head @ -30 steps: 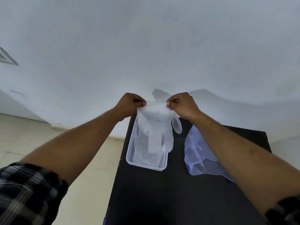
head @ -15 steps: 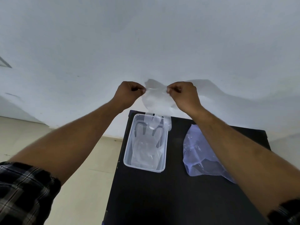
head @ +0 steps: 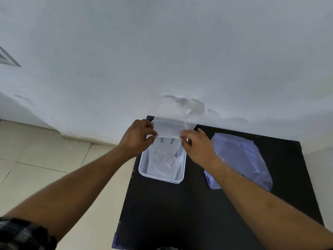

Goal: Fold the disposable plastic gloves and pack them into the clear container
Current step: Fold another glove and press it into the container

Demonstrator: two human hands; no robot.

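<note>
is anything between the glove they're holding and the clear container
Nothing visible. Both hands, left hand and right hand, pinch the glove over the far end of the open, lidless clear container, which holds only packed gloves.

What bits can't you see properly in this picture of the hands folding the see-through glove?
Head view only:
- How many gloves lie in the clear plastic container: see-through layers blend together.
- Far end of the thin see-through glove pinched by the left hand and right hand: it fades into the white wall.
- What the bluish plastic bag holds: the right forearm covers part.
- Black table's near edge: cut off below.
</note>
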